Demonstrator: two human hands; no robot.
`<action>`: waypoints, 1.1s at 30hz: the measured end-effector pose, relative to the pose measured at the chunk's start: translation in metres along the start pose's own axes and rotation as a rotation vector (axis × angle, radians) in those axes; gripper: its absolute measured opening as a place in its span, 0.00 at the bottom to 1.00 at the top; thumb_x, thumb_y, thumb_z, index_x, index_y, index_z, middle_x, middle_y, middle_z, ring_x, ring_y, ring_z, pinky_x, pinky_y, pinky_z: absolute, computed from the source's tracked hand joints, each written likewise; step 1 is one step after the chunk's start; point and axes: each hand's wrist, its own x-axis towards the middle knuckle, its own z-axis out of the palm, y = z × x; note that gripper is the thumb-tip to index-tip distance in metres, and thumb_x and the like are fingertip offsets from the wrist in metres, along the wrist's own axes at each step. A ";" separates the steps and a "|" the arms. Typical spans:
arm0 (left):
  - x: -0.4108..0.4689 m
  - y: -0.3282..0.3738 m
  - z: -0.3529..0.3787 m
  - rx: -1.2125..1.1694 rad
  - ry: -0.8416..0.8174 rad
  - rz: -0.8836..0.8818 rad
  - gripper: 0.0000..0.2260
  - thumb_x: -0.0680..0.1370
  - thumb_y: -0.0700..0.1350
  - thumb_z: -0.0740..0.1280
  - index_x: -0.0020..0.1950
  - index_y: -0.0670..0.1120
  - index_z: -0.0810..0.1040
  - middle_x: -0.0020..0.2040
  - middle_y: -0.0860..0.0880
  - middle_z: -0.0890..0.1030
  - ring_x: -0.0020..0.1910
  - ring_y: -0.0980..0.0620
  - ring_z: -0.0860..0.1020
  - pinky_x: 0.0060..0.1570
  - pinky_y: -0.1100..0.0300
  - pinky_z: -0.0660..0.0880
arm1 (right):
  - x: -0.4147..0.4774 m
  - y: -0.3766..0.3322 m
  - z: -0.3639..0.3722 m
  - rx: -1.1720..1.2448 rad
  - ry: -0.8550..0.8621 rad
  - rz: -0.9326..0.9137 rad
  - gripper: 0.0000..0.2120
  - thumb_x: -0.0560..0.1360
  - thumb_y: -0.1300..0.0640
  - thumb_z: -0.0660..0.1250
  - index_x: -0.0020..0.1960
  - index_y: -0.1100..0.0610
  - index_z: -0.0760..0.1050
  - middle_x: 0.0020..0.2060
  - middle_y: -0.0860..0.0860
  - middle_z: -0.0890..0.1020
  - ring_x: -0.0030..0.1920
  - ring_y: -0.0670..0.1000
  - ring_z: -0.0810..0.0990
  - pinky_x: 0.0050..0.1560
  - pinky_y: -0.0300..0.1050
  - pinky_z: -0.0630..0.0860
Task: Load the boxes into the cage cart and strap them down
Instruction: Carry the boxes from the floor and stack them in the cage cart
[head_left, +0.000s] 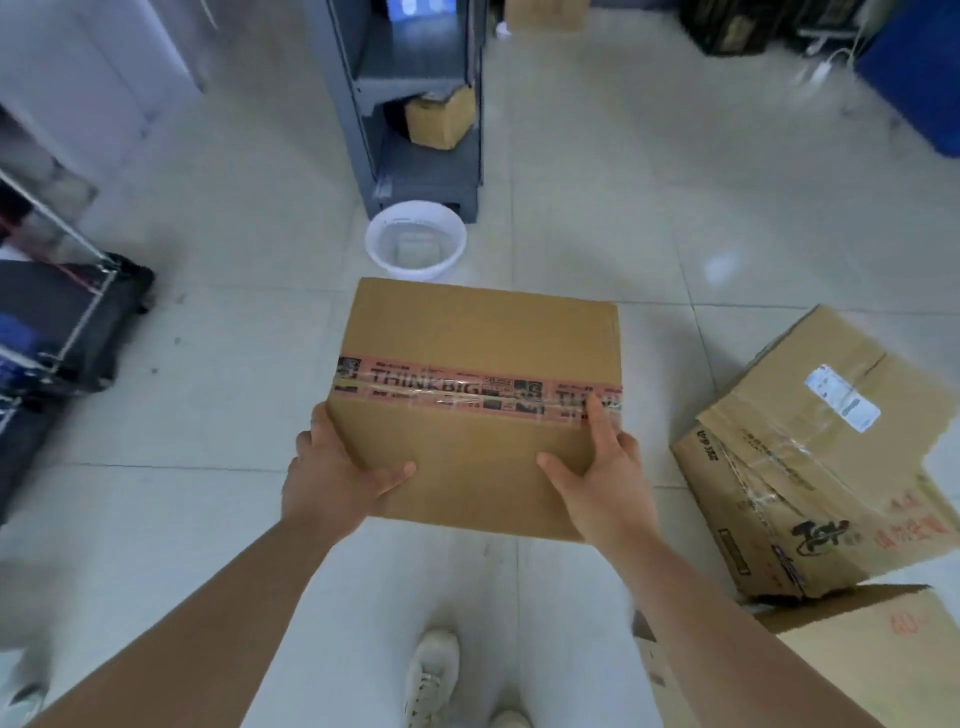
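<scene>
Pale tiled floor (597, 208). Taped box (467, 332) held above it at mid-frame, well apart from the cart (62, 322) at the far left edge. Tilted box (810, 467) on the floor at right, with another box (857, 649) just beside it, nearer the person. Grey shelf unit (426, 171) behind, white basin (374, 244) at its foot. Left hand (332, 478) grips the taped box's near left corner and right hand (602, 478) the near right corner, thumbs on top.

Two bare forearms (208, 613) and off-white lace-up sneakers (431, 675) (one barely inside the frame's bottom edge).
</scene>
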 end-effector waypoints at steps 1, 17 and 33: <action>-0.017 -0.003 -0.022 -0.029 0.037 -0.021 0.47 0.61 0.59 0.79 0.72 0.52 0.56 0.60 0.45 0.70 0.57 0.40 0.74 0.54 0.42 0.75 | -0.013 -0.020 -0.011 -0.019 -0.011 -0.043 0.40 0.74 0.39 0.64 0.76 0.39 0.43 0.67 0.51 0.65 0.49 0.50 0.75 0.52 0.49 0.76; -0.238 -0.163 -0.323 -0.386 0.646 -0.338 0.49 0.59 0.62 0.78 0.73 0.51 0.57 0.60 0.45 0.71 0.58 0.43 0.74 0.57 0.44 0.74 | -0.239 -0.340 0.000 -0.196 -0.204 -0.740 0.38 0.73 0.36 0.64 0.76 0.39 0.47 0.68 0.51 0.67 0.59 0.55 0.76 0.52 0.49 0.74; -0.410 -0.417 -0.602 -0.386 1.136 -0.608 0.52 0.60 0.63 0.77 0.75 0.49 0.54 0.68 0.45 0.68 0.64 0.44 0.71 0.62 0.45 0.72 | -0.538 -0.632 0.192 -0.083 -0.418 -1.279 0.39 0.73 0.38 0.66 0.77 0.42 0.50 0.71 0.52 0.66 0.67 0.55 0.69 0.58 0.53 0.73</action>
